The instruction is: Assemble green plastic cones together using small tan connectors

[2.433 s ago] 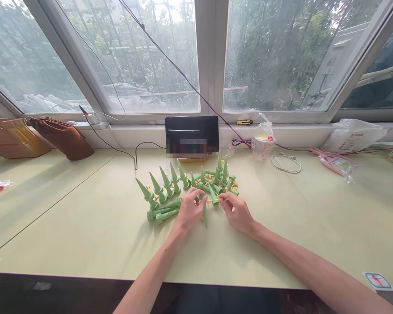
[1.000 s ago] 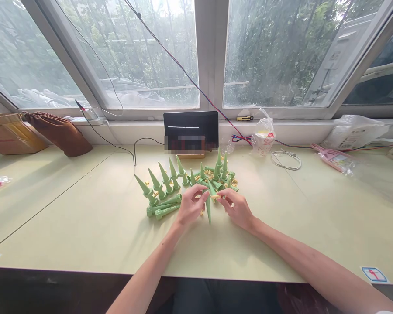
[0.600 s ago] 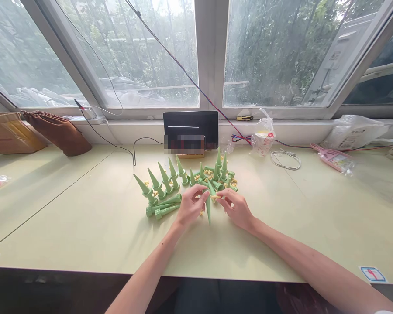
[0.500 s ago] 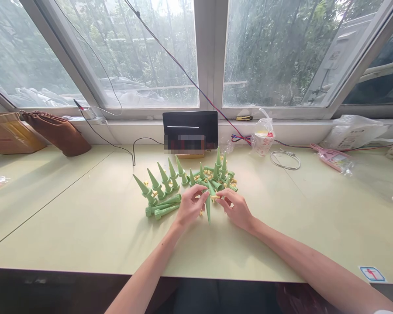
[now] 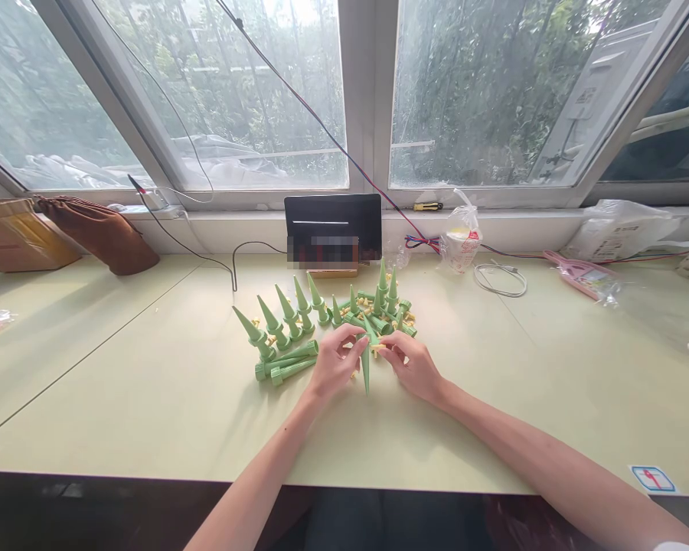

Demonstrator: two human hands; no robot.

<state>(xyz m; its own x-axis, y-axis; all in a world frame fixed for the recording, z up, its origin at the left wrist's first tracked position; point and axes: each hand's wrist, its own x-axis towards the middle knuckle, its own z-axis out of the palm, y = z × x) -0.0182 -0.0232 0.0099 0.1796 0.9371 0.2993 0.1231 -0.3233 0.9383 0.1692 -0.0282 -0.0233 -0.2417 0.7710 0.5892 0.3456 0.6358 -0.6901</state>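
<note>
My left hand (image 5: 337, 358) is closed on a green plant watering spike (image 5: 366, 373), whose pointed end aims down toward me. Close beside it, my right hand (image 5: 412, 364) pinches a small yellow piece (image 5: 375, 346) against the spike's upper part; the fingers partly hide the contact. Several green spikes (image 5: 269, 317) stand upright in a slanting row to the left. Two ribbed green spikes (image 5: 295, 370) lie on their sides by my left hand. Behind my hands is a heap of more green spikes (image 5: 382, 295) mixed with loose yellow pieces (image 5: 406, 315).
A black tablet-like screen (image 5: 333, 218) leans at the back with a cable. Further right are a bagged cup (image 5: 462, 243), a coiled white cable (image 5: 500, 280) and a pink handled item (image 5: 579, 277). A brown pouch (image 5: 100, 233) and cardboard box (image 5: 20, 236) are at the back left.
Both hands keep almost the same place and grip, with the spike still between them. The camera view has shifted very slightly.
</note>
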